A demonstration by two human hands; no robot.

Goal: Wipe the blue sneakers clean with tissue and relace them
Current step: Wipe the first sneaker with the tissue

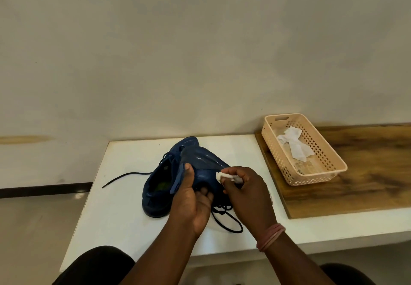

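Two blue sneakers are on the white table (124, 213). One sneaker (205, 162) is tipped on its side, sole towards me, and my left hand (192, 198) grips it at the heel, thumb on top. My right hand (244, 191) pinches a wad of white tissue (222, 176) against that sole. The other sneaker (158, 187) rests on the table just left of it, opening up. Dark laces trail to the left (124, 177) and below my hands (226, 218).
A beige perforated basket (333, 169) holding crumpled white tissue (293, 144) sits on a wooden board (367, 173) at the right. A plain wall rises behind the table. The floor lies off the table's left edge. My knees are below the front edge.
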